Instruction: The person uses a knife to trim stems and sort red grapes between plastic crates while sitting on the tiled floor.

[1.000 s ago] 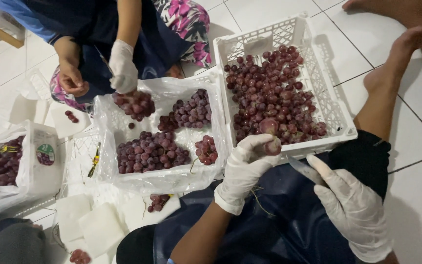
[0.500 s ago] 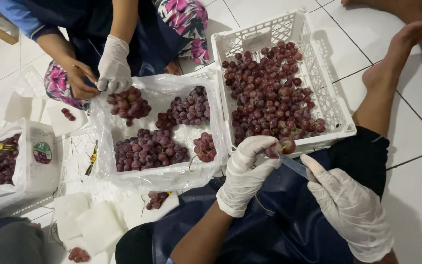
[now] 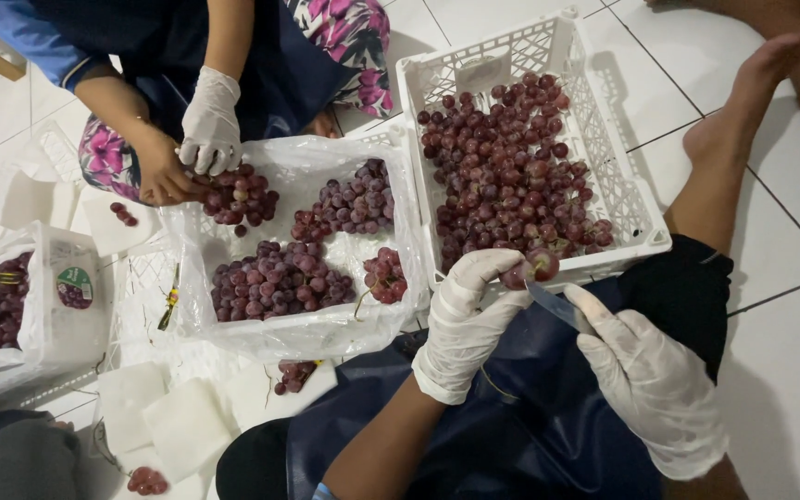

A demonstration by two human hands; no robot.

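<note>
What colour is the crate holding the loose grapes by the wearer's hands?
White, a slotted plastic crate, seen best in the head view; the grapes in it are dark red.

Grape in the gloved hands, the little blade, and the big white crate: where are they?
grape (image 3: 543,266), head view, its red skin.
blade (image 3: 556,306), head view, middle of the flat metal.
white crate (image 3: 643,215), head view, right lattice wall.
</note>
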